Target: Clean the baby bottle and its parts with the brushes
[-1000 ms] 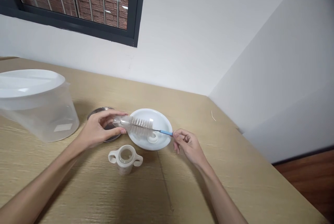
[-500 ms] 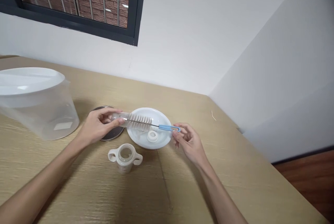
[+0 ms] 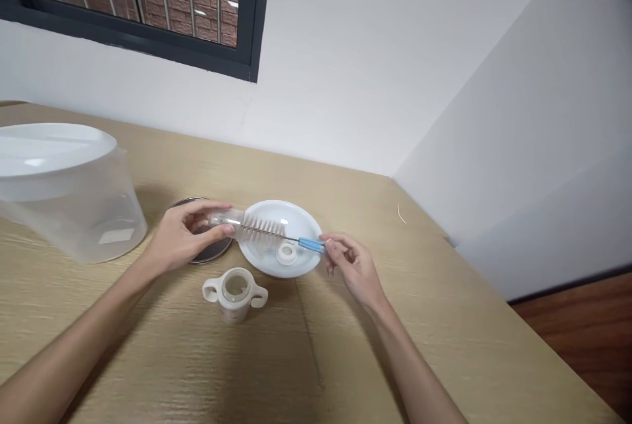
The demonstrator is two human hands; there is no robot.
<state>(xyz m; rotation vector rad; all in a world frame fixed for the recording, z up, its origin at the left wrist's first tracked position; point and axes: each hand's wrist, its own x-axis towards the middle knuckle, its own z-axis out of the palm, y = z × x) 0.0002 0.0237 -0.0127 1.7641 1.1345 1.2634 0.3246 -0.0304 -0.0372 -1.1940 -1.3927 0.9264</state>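
Observation:
Above the white bowl (image 3: 310,265), my left hand (image 3: 178,234) is closed round a small clear plastic cap (image 3: 227,216), its open end facing right. A bottle brush (image 3: 264,232) with white bristles and a twisted wire stem lies level at the cap's mouth; I cannot tell how far its tip reaches in. My right hand (image 3: 353,266) pinches the end of its blue handle (image 3: 310,245) between thumb and fingers. A small white ring-shaped lid (image 3: 287,254) rests in the bowl. In front of the bowl stands an open bottle (image 3: 235,299) with two white side handles.
A large translucent bin (image 3: 99,207) with a white lid stands on the left. A dark round plate (image 3: 214,253) lies partly under my left hand. On the wooden table (image 3: 444,332), a thin pale strip (image 3: 401,214) lies towards the right back edge, near the walls.
The brush's blue handle has turned and now shows another side. My right hand has shifted slightly left with it and covers more of its end. The left hand keeps its hold on the cap.

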